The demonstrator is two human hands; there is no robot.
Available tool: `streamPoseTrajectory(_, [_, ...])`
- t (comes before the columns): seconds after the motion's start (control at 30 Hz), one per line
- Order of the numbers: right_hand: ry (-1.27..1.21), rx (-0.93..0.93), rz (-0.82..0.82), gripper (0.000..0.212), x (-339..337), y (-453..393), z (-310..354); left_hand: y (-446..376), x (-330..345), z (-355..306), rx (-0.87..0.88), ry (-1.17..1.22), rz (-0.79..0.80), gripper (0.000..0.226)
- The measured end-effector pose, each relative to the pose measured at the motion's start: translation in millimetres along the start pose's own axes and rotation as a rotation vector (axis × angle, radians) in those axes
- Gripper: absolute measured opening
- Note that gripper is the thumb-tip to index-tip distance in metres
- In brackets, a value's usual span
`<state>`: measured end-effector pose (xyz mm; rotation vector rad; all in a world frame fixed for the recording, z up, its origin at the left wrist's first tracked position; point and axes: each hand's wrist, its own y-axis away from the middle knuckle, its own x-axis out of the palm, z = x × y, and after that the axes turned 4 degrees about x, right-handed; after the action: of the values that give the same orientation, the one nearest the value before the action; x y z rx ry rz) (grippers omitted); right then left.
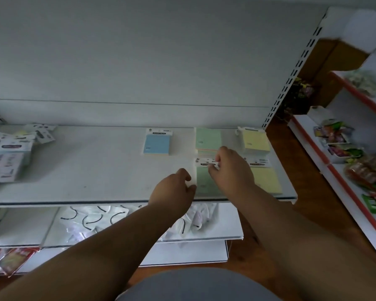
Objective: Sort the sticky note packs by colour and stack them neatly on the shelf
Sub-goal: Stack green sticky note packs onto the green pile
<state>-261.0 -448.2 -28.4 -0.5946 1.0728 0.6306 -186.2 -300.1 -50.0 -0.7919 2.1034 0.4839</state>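
both hands at shelf (pixel 96 192) front edge: right hand (pixel 230 168) fingers pinch green pack (pixel 206 181), left hand (pixel 174 187) released.

Front green pack (pixel 205 181) partly behind right hand (pixel 232 168)

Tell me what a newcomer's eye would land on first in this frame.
Two bare arms reach to the white shelf: the right hand pinches the header card of the front green pack, the left hand at its left edge. Behind lie another green stack, two yellow stacks at right, and a lone blue pack mid-shelf.
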Motion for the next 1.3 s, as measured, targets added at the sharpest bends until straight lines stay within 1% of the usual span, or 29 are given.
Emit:
streamPoseTrajectory(0.13, [-0.077,-0.069,0.035,0.020,7,2,33,9,-21,27,0.006,0.018,-0.067,0.027])
streamPoseTrajectory(0.27, [-0.104,-0.127,0.032,0.021,20,2,85,14,-54,64,0.003,0.026,-0.103,0.026])
streamPoseTrajectory(0.43, [-0.151,-0.197,0.050,0.020,57,3,184,27,-115,140,-0.016,0.011,-0.141,0.024])
streamPoseTrajectory(0.57, [-0.228,-0.211,0.120,0.018,100,4,273,35,-174,217,-0.096,-0.026,-0.233,0.022])
streamPoseTrajectory(0.63, [-0.308,-0.147,0.194,0.020,124,4,316,42,-200,256,-0.145,-0.053,-0.294,0.023])
streamPoseTrajectory(0.67, [-0.384,-0.072,0.265,0.021,134,4,336,46,-210,276,-0.154,-0.080,-0.332,0.025])
streamPoseTrajectory(0.73, [-0.564,0.111,0.464,0.023,152,4,374,55,-227,309,-0.175,-0.157,-0.371,0.032])
streamPoseTrajectory(0.8, [-0.710,0.246,0.634,0.021,163,8,404,61,-239,332,-0.182,-0.219,-0.343,0.042])
streamPoseTrajectory(0.87, [-0.874,0.389,0.690,0.021,169,8,425,63,-245,343,-0.161,-0.232,-0.305,0.055])
streamPoseTrajectory(0.93, [-1.014,0.534,0.675,0.021,172,6,438,62,-249,348,-0.140,-0.187,-0.307,0.064])
streamPoseTrajectory(1.0, [-1.118,0.609,0.675,0.022,171,5,446,60,-254,352,-0.131,-0.134,-0.323,0.063])
streamPoseTrajectory(1.03, [-1.151,0.606,0.695,0.024,170,5,449,60,-257,354,-0.126,-0.093,-0.341,0.056])
streamPoseTrajectory(1.1, [-1.179,0.539,0.717,0.027,167,7,453,61,-267,355,-0.136,0.007,-0.417,0.034])
streamPoseTrajectory(1.17, [-1.145,0.470,0.634,0.021,167,8,453,61,-276,357,-0.197,0.101,-0.532,0.020])
streamPoseTrajectory(1.2, [-1.100,0.449,0.562,0.015,168,9,452,61,-280,356,-0.239,0.178,-0.579,0.018])
streamPoseTrajectory(1.23, [-1.056,0.432,0.502,0.009,168,9,449,61,-283,355,-0.275,0.302,-0.597,0.017])
streamPoseTrajectory(1.27, [-1.027,0.414,0.467,0.011,167,10,445,60,-285,351,-0.294,0.476,-0.575,0.016])
streamPoseTrajectory(1.3, [-1.017,0.394,0.452,0.014,166,11,440,59,-285,345,-0.298,0.665,-0.521,0.014])
